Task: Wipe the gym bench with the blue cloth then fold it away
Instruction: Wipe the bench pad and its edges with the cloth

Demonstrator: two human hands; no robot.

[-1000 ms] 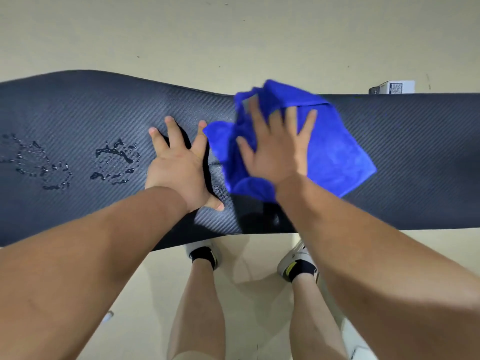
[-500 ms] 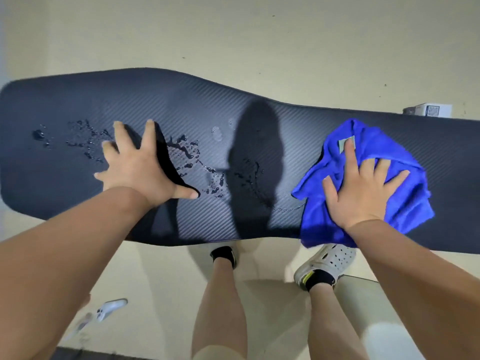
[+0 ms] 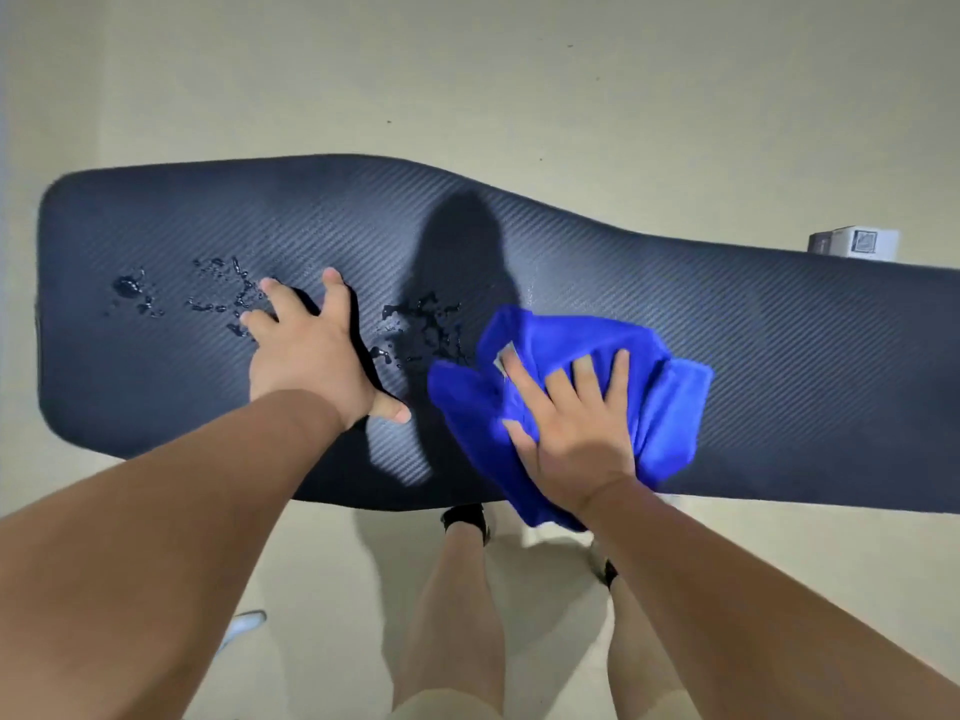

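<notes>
Plainly, the bunched blue microfibre cloth point(image 3: 670, 397) lies midway along the dark weave-textured padded gym bench point(image 3: 779, 345), overhanging its near edge, pressed under the right hand point(image 3: 576, 428), fingers spread. The left hand point(image 3: 306, 350), splayed flat among water droplets point(image 3: 228, 304), could slip or shield them from wiping.

Legible text: none.
White box point(image 3: 854, 244): square printed mark on its face, too blurred to read.
Tag point(image 3: 503, 353) on blue cloth point(image 3: 670, 402): print not discernible.
</notes>
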